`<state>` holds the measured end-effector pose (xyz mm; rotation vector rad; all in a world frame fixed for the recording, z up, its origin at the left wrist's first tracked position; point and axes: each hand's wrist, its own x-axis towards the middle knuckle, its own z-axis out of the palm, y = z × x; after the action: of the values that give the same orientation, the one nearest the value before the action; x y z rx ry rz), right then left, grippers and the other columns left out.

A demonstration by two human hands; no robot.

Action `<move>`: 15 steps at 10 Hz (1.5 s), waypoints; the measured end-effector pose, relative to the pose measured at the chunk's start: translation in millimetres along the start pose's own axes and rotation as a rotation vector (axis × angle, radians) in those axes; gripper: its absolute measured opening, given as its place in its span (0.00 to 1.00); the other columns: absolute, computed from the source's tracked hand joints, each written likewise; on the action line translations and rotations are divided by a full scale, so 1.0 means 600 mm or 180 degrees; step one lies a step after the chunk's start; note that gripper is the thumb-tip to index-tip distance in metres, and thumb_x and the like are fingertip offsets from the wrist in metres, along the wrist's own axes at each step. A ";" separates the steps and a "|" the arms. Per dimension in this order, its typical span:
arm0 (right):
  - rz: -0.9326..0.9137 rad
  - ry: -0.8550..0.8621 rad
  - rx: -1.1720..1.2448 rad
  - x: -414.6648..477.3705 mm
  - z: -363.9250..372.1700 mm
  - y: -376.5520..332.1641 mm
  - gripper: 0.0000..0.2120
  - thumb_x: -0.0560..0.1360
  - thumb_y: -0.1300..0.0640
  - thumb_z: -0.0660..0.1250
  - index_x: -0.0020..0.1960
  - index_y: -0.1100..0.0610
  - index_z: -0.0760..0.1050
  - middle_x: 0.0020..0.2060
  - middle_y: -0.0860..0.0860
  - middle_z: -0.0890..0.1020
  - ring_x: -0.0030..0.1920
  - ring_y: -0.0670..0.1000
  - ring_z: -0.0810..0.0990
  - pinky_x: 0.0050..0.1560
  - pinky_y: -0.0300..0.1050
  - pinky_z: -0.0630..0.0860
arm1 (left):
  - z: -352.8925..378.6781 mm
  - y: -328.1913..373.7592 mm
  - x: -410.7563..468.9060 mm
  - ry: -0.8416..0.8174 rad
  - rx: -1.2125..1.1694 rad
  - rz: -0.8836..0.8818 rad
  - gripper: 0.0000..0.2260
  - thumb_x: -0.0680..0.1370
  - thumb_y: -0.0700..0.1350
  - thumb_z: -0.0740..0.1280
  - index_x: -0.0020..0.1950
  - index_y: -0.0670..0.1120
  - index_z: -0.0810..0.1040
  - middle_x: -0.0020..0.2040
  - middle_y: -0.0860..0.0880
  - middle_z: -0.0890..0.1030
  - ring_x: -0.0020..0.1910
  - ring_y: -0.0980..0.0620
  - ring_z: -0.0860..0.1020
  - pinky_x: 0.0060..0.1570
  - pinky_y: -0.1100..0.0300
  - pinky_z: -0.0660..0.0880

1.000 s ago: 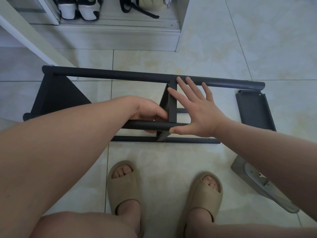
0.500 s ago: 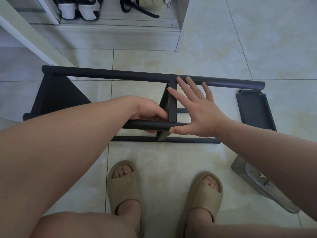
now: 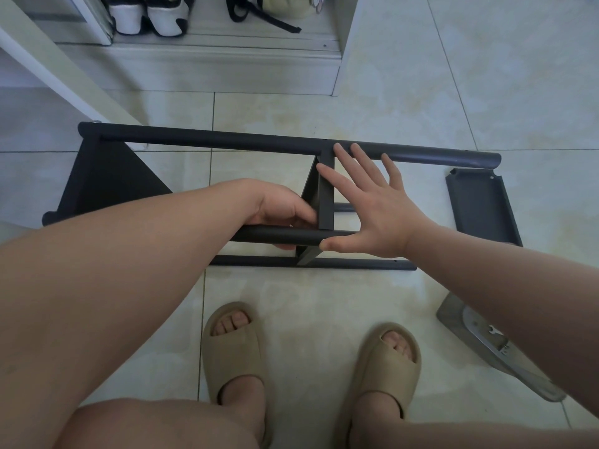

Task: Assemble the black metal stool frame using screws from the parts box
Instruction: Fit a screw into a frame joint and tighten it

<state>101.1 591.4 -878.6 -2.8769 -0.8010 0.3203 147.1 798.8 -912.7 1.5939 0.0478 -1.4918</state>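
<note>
both our arms stretched forward | left hand (image 3: 285, 210) wrapped round the near tube of the stool frame (image 3: 227, 142) | right hand (image 3: 372, 215) flat, fingers spread, resting across it | frame's lying sideways mid-floor (image 3: 421, 92), by our sandals (image 3: 233, 348)

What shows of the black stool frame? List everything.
The black stool frame looks like matte metal: long round tubes, a flat cross brace in the middle and a dark triangular panel at its left end. It lies on its side on the tiled floor. The left hand grips the near tube beside the brace. The right hand is spread open, thumb on the near tube, fingertips reaching the far tube.
</note>
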 end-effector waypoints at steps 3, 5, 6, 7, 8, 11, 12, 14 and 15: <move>-0.0001 -0.0015 0.0017 0.000 -0.001 0.000 0.53 0.65 0.19 0.54 0.82 0.43 0.44 0.82 0.47 0.39 0.81 0.50 0.35 0.78 0.61 0.34 | -0.001 -0.002 -0.006 -0.0164 -0.0224 0.0234 0.06 0.70 0.42 0.68 0.44 0.47 0.82 0.39 0.49 0.82 0.37 0.52 0.79 0.42 0.57 0.75; 0.0009 -0.0010 0.0035 0.000 -0.002 0.000 0.53 0.65 0.20 0.54 0.83 0.43 0.45 0.82 0.47 0.39 0.81 0.50 0.35 0.78 0.62 0.34 | 0.003 0.002 -0.001 0.0179 0.0076 -0.0095 0.08 0.80 0.45 0.65 0.54 0.44 0.81 0.41 0.49 0.83 0.42 0.52 0.80 0.51 0.54 0.77; 0.0009 -0.0018 0.0022 0.000 -0.001 0.000 0.53 0.65 0.20 0.55 0.83 0.43 0.44 0.82 0.47 0.39 0.81 0.50 0.35 0.78 0.61 0.34 | 0.004 0.003 -0.004 0.0093 0.0100 0.0004 0.07 0.79 0.43 0.65 0.46 0.44 0.82 0.36 0.49 0.82 0.35 0.52 0.79 0.45 0.56 0.75; 0.0004 -0.0004 0.0042 0.000 -0.002 0.000 0.53 0.65 0.20 0.55 0.82 0.42 0.45 0.82 0.47 0.39 0.81 0.50 0.35 0.78 0.61 0.34 | 0.001 0.001 -0.009 -0.0017 0.0059 0.0141 0.07 0.79 0.41 0.64 0.45 0.45 0.80 0.35 0.49 0.81 0.35 0.52 0.78 0.42 0.57 0.73; 0.0005 -0.0016 0.0044 0.000 -0.001 0.000 0.53 0.65 0.19 0.54 0.82 0.42 0.44 0.82 0.47 0.39 0.81 0.50 0.35 0.78 0.61 0.33 | -0.001 -0.001 -0.010 -0.0156 -0.0151 0.0188 0.08 0.79 0.39 0.63 0.46 0.46 0.81 0.39 0.48 0.82 0.37 0.52 0.79 0.44 0.56 0.74; 0.0004 -0.0002 0.0066 0.000 -0.002 0.000 0.53 0.64 0.19 0.54 0.82 0.42 0.45 0.82 0.47 0.40 0.81 0.50 0.35 0.78 0.62 0.34 | 0.005 0.005 -0.007 0.0079 0.0168 -0.0030 0.09 0.79 0.45 0.66 0.42 0.45 0.82 0.34 0.49 0.81 0.32 0.53 0.78 0.40 0.58 0.74; 0.0006 -0.0009 0.0067 0.000 -0.002 -0.001 0.53 0.64 0.19 0.54 0.82 0.42 0.45 0.82 0.47 0.40 0.81 0.50 0.35 0.78 0.62 0.35 | 0.004 0.004 -0.009 0.0023 0.0132 0.0101 0.06 0.79 0.43 0.65 0.49 0.44 0.81 0.37 0.48 0.82 0.35 0.52 0.77 0.41 0.58 0.73; 0.0004 -0.0022 0.0042 0.000 -0.003 -0.001 0.53 0.65 0.20 0.54 0.82 0.42 0.45 0.82 0.47 0.40 0.81 0.51 0.35 0.78 0.62 0.35 | 0.001 0.002 -0.007 -0.0050 -0.0186 -0.0058 0.05 0.78 0.44 0.65 0.48 0.46 0.80 0.38 0.50 0.81 0.37 0.54 0.79 0.48 0.56 0.75; 0.0004 -0.0031 0.0044 -0.001 -0.004 -0.001 0.53 0.64 0.20 0.54 0.82 0.43 0.44 0.82 0.47 0.40 0.81 0.51 0.35 0.78 0.62 0.34 | 0.003 0.005 -0.005 -0.0013 -0.0007 -0.0150 0.10 0.80 0.45 0.64 0.43 0.47 0.82 0.35 0.50 0.81 0.32 0.55 0.78 0.44 0.57 0.75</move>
<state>101.0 591.7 -876.2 -2.8653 -0.7956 0.3388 146.3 797.6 -908.1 1.5979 0.0852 -1.5306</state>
